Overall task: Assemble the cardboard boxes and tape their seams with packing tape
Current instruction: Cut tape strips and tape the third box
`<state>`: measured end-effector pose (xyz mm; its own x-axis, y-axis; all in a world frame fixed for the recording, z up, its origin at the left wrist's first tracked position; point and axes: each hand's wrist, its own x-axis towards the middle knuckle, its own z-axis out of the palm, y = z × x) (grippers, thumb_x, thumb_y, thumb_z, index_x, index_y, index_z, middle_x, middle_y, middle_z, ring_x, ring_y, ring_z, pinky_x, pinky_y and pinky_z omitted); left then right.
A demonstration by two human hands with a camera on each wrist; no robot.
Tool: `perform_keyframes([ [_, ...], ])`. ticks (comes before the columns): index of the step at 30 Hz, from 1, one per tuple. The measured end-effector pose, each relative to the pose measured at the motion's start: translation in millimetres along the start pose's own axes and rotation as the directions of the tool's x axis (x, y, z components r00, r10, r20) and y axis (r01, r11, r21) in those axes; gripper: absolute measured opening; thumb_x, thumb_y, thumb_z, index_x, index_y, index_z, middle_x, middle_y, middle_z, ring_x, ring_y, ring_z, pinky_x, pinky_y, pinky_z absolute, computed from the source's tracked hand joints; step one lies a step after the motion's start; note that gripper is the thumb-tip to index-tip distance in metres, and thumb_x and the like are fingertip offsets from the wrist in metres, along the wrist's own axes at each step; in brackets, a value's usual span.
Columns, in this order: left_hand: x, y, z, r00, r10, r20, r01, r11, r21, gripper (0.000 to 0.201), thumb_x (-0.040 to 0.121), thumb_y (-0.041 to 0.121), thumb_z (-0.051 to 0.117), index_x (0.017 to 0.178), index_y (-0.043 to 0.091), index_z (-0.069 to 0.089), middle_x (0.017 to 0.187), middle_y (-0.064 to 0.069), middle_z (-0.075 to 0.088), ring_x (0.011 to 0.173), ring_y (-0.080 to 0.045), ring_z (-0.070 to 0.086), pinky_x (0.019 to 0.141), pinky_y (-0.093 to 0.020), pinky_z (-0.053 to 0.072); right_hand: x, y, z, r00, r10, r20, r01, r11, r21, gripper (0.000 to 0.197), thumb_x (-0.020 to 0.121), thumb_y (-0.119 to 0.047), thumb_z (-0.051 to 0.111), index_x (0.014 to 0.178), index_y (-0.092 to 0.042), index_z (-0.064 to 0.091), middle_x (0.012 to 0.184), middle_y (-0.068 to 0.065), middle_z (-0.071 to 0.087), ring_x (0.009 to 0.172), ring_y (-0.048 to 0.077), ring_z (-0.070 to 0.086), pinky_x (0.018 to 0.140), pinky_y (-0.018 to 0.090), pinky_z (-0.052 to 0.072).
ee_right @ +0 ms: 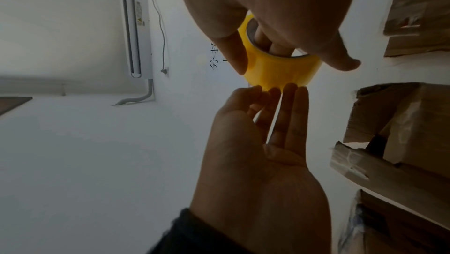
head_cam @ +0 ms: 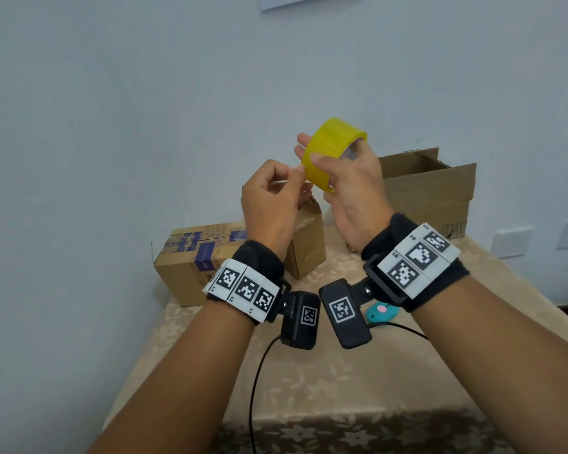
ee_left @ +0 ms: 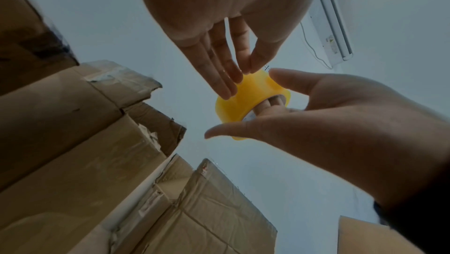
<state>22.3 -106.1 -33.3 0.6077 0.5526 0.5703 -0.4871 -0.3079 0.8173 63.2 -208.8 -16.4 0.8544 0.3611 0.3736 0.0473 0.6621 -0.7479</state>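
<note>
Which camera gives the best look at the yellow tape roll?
The head view: the tape roll shows well lit, held up in the right hand. Both wrist views show it dimmer, from below, with fingers through its core.

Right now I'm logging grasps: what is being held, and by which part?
The right hand holds the yellow tape roll, fingers through its core. The left hand pinches at its outer surface.

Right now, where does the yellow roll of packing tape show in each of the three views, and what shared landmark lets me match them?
Head: yellow tape roll just above centre, held up on the right hand.
Left wrist: roll at centre, left hand fingertips on its rim.
Right wrist: roll upper centre, left fingertips just below.
Shared landmark: wall air conditioner in both wrist views only; cardboard boxes show in all three.
</note>
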Motion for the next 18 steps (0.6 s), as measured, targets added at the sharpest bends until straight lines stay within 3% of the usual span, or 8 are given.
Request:
perform_keyframes([
  [3, 0.3, -3.5, 0.1, 0.999, -0.019, -0.032, 0.018, 1.0, -0.018, 0.018, 0.093, 0.002, 0.067, 0.079, -0.005, 0.06, 0.079, -0.015, 0.071, 0.077, -0.025, 0.075, 0.076, -0.04, 0.064, 3.3, 2.8, 1.4, 0.999, -0.008, -0.036, 0.008, 1.0, 0.0, 0.041, 0.103, -0.006, 0.059, 0.141, -0.007, 0.044, 0.128, 0.006, 0.072, 0.115, 0.018, 0.071, 0.072, 0.021, 0.052],
  [6, -1.0, -3.9, 0.7, 0.998, -0.05, -0.042, 0.046, 0.995, -0.093, 0.016, 0.092, -0.004, 0.063, 0.077, -0.004, 0.058, 0.082, -0.02, 0.073, 0.079, -0.025, 0.076, 0.077, -0.039, 0.063, 9.4, 5.1, -2.2, 0.998, 0.031, -0.063, -0.026, 0.996, 0.088, 0.034, 0.109, -0.02, 0.05, 0.141, -0.01, 0.049, 0.133, 0.0, 0.07, 0.118, 0.014, 0.069, 0.091, 0.038, 0.052],
  [10, -0.2, 3.4, 2.8, 0.998, -0.058, -0.034, 0.05, 0.977, -0.207, 0.018, 0.095, -0.008, 0.059, 0.079, -0.001, 0.055, 0.079, -0.018, 0.072, 0.077, -0.022, 0.076, 0.072, -0.031, 0.062, 15.5, 9.5, -13.7, 0.978, 0.206, -0.02, -0.202, 0.972, 0.119, 0.055, 0.108, -0.053, 0.033, 0.132, -0.015, 0.065, 0.121, -0.002, 0.076, 0.118, 0.015, 0.068, 0.117, 0.063, 0.019],
  [11, 0.2, 4.3, 3.5, 0.998, -0.059, -0.026, 0.051, 0.974, -0.221, 0.018, 0.095, -0.008, 0.059, 0.079, -0.001, 0.055, 0.077, -0.016, 0.071, 0.077, -0.022, 0.076, 0.072, -0.03, 0.062, 14.0, 11.8, -14.9, 0.975, 0.224, -0.011, -0.222, 0.97, 0.102, 0.056, 0.107, -0.055, 0.038, 0.131, -0.013, 0.065, 0.122, 0.001, 0.075, 0.118, 0.016, 0.068, 0.119, 0.063, 0.017],
  [13, 0.4, 5.8, 2.4, 0.998, -0.064, -0.003, 0.061, 0.97, -0.237, 0.022, 0.096, -0.008, 0.059, 0.077, 0.001, 0.053, 0.07, -0.008, 0.069, 0.076, -0.019, 0.075, 0.073, -0.03, 0.062, 9.9, 15.3, -12.9, 0.977, 0.211, 0.006, -0.211, 0.975, 0.065, 0.038, 0.105, -0.041, 0.056, 0.122, -0.009, 0.066, 0.125, 0.011, 0.073, 0.112, 0.021, 0.069, 0.115, 0.053, 0.034],
  [15, 0.0, 7.2, -0.1, 0.997, -0.07, 0.032, 0.076, 0.966, -0.248, 0.026, 0.096, -0.007, 0.059, 0.074, 0.004, 0.053, 0.072, -0.009, 0.071, 0.078, -0.02, 0.075, 0.077, -0.031, 0.063, 11.8, 17.1, -12.7, 0.984, 0.175, 0.014, -0.175, 0.983, 0.051, 0.016, 0.104, -0.023, 0.06, 0.11, -0.008, 0.065, 0.124, 0.016, 0.073, 0.105, 0.024, 0.07, 0.097, 0.038, 0.052],
  [18, -1.2, 8.7, -2.8, 0.994, -0.089, 0.058, 0.103, 0.95, -0.295, 0.03, 0.095, -0.008, 0.06, 0.07, 0.006, 0.052, 0.084, -0.023, 0.07, 0.082, -0.025, 0.076, 0.078, -0.033, 0.063, 12.3, 12.2, -10.8, 0.985, 0.175, 0.0, -0.174, 0.98, 0.099, 0.031, 0.105, -0.018, 0.057, 0.128, 0.002, 0.059, 0.123, 0.012, 0.074, 0.1, 0.02, 0.073, 0.082, 0.029, 0.058],
])
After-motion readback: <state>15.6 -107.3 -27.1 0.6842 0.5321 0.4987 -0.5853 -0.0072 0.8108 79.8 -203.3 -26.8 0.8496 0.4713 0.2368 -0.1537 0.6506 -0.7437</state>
